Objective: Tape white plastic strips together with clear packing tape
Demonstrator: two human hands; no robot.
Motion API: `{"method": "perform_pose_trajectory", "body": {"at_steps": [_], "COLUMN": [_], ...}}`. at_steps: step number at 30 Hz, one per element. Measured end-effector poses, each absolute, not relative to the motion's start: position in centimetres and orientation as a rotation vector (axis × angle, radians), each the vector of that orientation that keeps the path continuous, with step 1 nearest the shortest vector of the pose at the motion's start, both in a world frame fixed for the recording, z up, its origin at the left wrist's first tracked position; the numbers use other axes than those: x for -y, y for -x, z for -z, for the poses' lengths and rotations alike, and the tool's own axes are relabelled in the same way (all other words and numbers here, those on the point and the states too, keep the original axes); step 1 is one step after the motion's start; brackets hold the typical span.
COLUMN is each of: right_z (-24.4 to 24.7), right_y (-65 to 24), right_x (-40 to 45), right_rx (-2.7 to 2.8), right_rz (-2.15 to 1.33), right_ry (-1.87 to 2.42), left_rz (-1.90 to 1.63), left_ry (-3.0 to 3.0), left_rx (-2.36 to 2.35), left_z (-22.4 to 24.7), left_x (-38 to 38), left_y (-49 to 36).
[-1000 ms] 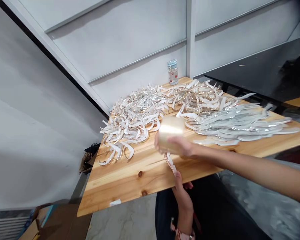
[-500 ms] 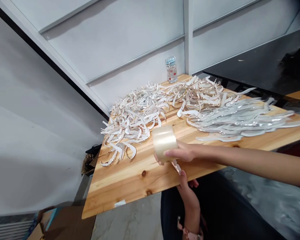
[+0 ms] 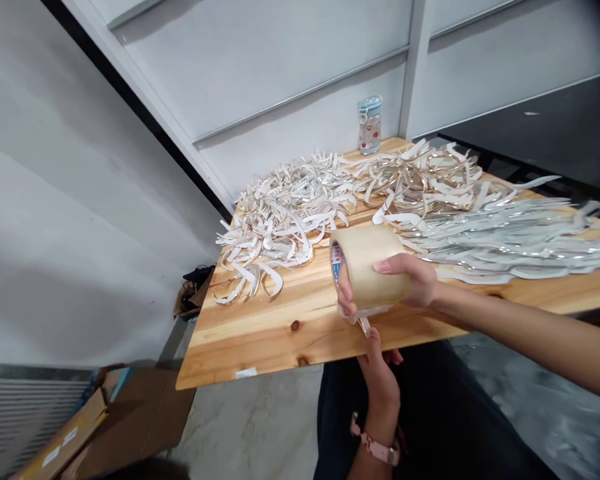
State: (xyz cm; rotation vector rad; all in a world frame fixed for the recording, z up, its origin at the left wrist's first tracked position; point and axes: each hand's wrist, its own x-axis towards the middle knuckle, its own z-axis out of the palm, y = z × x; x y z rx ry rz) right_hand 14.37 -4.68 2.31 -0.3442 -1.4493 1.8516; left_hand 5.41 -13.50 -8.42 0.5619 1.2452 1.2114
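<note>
My right hand (image 3: 411, 277) grips a wide roll of clear tan tape (image 3: 373, 263), with fingers inside its core and the thumb on its outer face. Below the roll, my left hand (image 3: 377, 370) pinches a small shiny curved strip (image 3: 364, 325) at the front edge of the wooden table (image 3: 265, 333). The strip's upper end meets the underside of the roll; whether tape joins them I cannot tell. Beyond the roll lie a pile of white and silver curved strips (image 3: 285, 213), a gold-edged pile (image 3: 425, 177) and a heap of longer silvery strips (image 3: 510, 240).
A bottle with a blue lid (image 3: 370, 125) stands at the table's back edge by the white wall panel (image 3: 280, 53). Cardboard boxes (image 3: 140, 420) lie on the floor at the lower left. A dark surface (image 3: 555, 133) is at the back right.
The tape roll has moved right and turned, so its core opening now shows. My left hand keeps its pinch near the table edge. The whole view has shifted.
</note>
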Motion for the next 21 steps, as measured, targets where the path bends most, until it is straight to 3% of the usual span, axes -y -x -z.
{"method": "perform_pose_trajectory", "body": {"at_steps": [4,10,15,21], "right_z": [-2.2,-2.9,-2.4,-3.5], "right_y": [-14.2,-14.4,-14.3,-14.9], "right_x": [5.1,5.2,5.1,5.0], "right_rx": [1.606,1.436,1.653,1.216], "right_rz": [-1.937,-1.946,-1.917,-1.807], "right_ry": [0.466,0.298,0.488,0.243], "left_rz": [-1.236,-1.203,-1.219,-1.199], "left_ry": [-0.534,-0.541,-0.556,-0.560], "left_rx": [-1.224,-1.222,-1.204,-1.187], "left_z": [8.4,8.5,8.4,8.5], "left_x": [13.5,13.5,13.6,13.5], "left_y": [-5.5,-5.5,-5.3,-5.4]}}
